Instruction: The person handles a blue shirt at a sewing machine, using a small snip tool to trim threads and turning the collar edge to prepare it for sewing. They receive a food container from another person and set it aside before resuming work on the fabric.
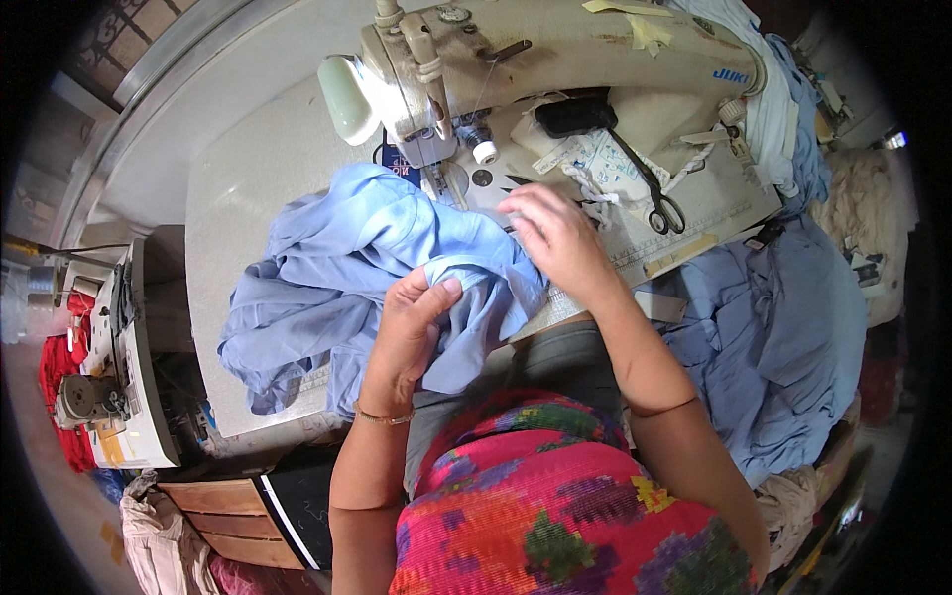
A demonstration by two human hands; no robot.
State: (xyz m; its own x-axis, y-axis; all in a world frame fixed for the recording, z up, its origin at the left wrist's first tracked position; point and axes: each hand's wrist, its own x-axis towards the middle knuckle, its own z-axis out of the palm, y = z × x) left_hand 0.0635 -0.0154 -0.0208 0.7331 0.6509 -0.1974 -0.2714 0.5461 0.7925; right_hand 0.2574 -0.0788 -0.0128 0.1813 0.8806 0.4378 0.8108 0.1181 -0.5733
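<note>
A light blue garment (337,238) lies bunched over the sewing machine bed, its upper edge beside the needle area. My left hand (409,322) pinches a fold of it between thumb and fingers. To the right, my right hand (563,243) is over the cloth's right edge, its fingers loosely stretched and apart. Dark pointed blades (514,182) show just beyond those fingertips; the rest of that tool is hidden, and I cannot tell whether my fingers touch it. The sewing machine (555,50) stands above the cloth, with a lit lamp (347,99) at its left.
Black-handled scissors (662,206) lie right of the machine bed, near a black case (575,117) and patterned fabric (600,164). More blue cloth (773,337) is heaped at the right. Another machine (94,397) with red cloth stands at the far left, near a wooden slatted piece (233,511).
</note>
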